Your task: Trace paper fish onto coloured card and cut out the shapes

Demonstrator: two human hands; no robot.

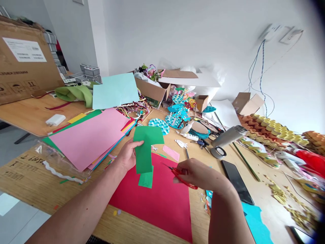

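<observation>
Pinched in my left hand (129, 154) is a piece of green paper (144, 152), held up with a wide top and a narrower strip hanging down. Below it a smaller green paper piece (146, 179) shows, partly covered by the held one. My right hand (189, 173) grips a pair of red-handled scissors (184, 179), the blades pointing left toward the green paper but apart from it. Under both hands lies a large red sheet of paper (162, 203) on the wooden table.
Left stands a stack of coloured paper (91, 139). To the right are a black phone (237, 181), a metal flask (228, 135) and its lid (218, 152). Blue craft pieces (177, 115), a glue bottle (190, 136) and cardboard boxes (149, 88) fill the back. Egg trays (276, 132) sit far right.
</observation>
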